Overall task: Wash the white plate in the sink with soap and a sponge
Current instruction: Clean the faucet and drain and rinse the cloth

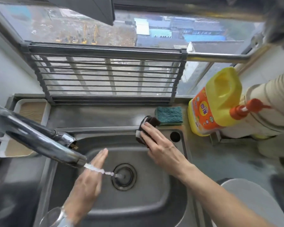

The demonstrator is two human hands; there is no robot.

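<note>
Steel sink (pixel 154 202) under running faucet (pixel 39 136); left hand (pixel 88 177) flat, fingers straight, beside the stream. Right hand (pixel 159 145) on dark sponge (pixel 146 126) at rim, fingers extended. White plate (pixel 252 202) lower right, beside sink.

Faucet (pixel 39 138) left of sink (pixel 154 202); sponge (pixel 169 115) on ledge behind; soap bottle (pixel 215 104) right.

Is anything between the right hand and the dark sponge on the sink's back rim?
Nothing visible: the right hand already lies on the dark sponge, fingers resting on top.
</note>
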